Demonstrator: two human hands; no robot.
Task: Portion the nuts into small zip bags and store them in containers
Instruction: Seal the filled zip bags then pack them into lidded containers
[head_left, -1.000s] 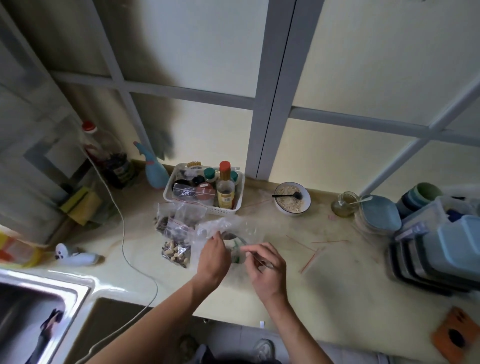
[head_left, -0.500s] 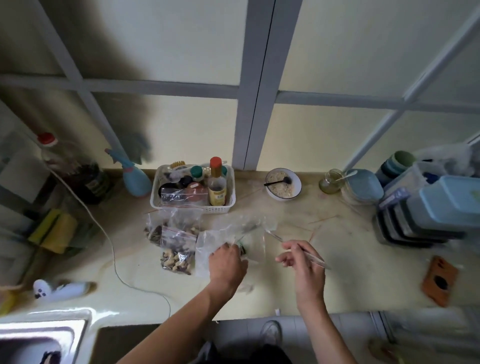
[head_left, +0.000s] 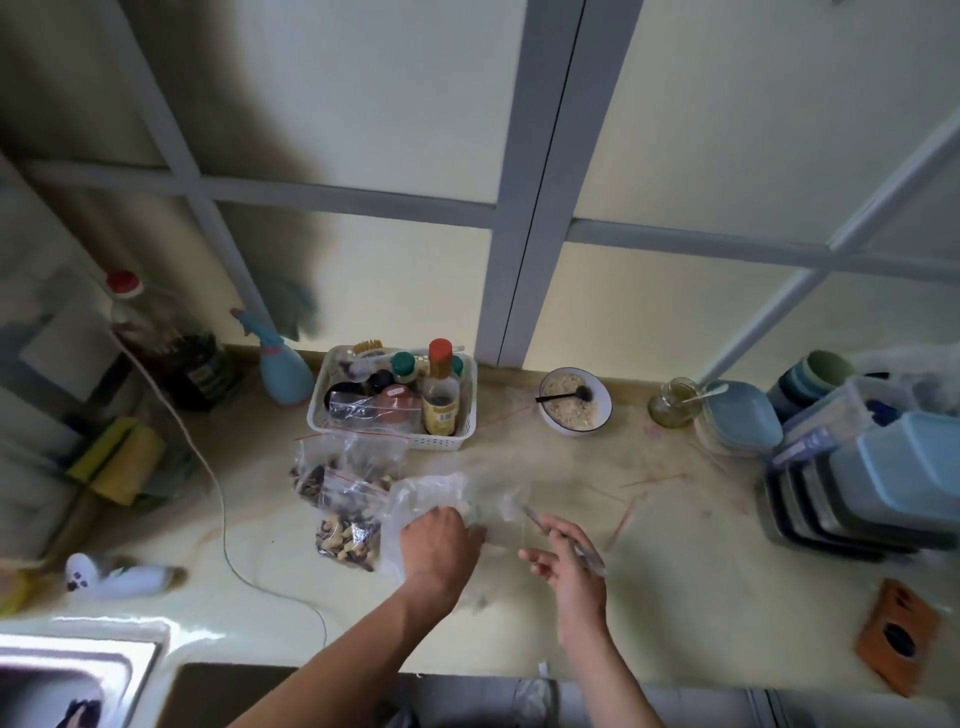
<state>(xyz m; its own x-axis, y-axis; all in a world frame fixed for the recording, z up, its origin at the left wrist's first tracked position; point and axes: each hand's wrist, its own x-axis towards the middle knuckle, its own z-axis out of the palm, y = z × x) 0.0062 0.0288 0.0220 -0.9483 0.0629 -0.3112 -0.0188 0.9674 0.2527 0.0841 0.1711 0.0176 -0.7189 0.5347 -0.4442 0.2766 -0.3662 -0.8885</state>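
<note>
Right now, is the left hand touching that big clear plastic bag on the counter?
Touching. In the head view the left hand lies on the big clear plastic bag, its fingers pressed into the crumpled plastic with no gap.

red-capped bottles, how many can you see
2. One large bottle stands at the far left of the counter, against the wall; one smaller bottle stands in the white basket. Others in the basket may be hidden.

Nut bags (head_left: 347, 512) before basket (head_left: 470, 395); bowl (head_left: 575, 400) right.
</note>
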